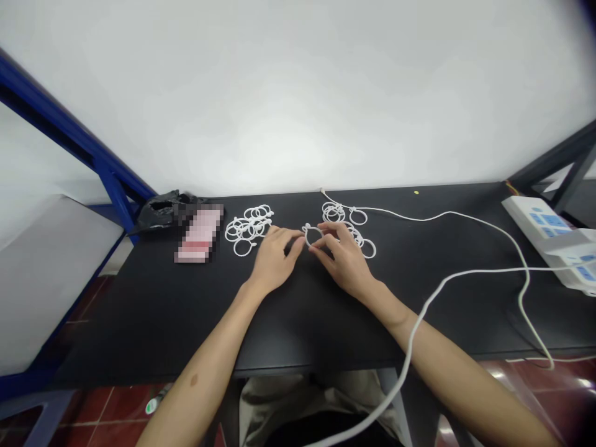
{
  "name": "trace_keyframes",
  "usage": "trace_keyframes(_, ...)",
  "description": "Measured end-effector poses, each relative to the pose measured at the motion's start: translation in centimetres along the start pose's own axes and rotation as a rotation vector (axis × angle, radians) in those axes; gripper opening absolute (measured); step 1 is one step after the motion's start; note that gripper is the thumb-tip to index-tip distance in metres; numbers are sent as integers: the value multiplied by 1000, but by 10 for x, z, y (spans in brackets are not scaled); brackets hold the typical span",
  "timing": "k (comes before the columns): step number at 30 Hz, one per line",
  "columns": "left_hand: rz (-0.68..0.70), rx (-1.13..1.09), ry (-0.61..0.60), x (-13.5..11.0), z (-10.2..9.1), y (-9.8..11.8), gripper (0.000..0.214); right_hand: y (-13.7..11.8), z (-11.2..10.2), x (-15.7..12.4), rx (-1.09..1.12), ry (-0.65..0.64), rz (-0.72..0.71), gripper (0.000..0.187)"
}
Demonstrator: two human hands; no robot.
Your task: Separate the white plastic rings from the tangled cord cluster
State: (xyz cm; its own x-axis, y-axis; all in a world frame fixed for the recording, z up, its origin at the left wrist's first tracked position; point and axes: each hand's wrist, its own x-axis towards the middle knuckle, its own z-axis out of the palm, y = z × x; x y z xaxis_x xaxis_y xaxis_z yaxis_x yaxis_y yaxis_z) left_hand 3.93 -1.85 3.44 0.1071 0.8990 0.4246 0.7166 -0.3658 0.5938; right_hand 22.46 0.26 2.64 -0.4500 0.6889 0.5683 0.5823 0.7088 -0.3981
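Observation:
Over the middle of the black table, I hold a thin white ring (306,228) with a small knob on its rim. My right hand (343,254) pinches the ring's right side between thumb and fingers. At its left edge, the thumb and forefinger of my left hand (275,256) come together on the rim. Just left of my left hand lies a loose heap of similar white rings (246,230). More white rings (334,214) lie beyond and beside my right hand, which partly covers some of them.
A pixelated pink item (200,233) lies at the left beside a black plastic bag (161,211). White power strips (540,226) stand at the right edge. One white cable (447,214) crosses the black table (177,323); another cable (419,323) hangs over my right forearm.

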Motion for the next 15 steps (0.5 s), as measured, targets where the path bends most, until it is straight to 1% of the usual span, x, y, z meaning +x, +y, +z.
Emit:
trace_keyframes(2,-26,-85,-59,-2,5,5,22,-2,1,-1,49,-33,2,11)
trace_keyframes(5,-64,-106,-76,-3,8,5,23,-5,2,-2,134,-45,38,7)
trace_keyframes(6,-64,-96,-74,-3,8,5,25,-5,2,-2,170,-35,64,10)
trace_keyframes(9,-31,-74,-87,-4,7,2,28,-7,2,-3,270,16,131,33)
trace_keyframes(10,-14,-70,-96,-4,7,2,29,-8,1,-2,283,19,137,36)
trace_keyframes(11,3,-62,-108,-4,7,1,29,-8,0,-2,287,7,129,34)
trace_keyframes(15,46,-2,-171,-4,7,2,29,-9,-2,0,286,-80,72,16)
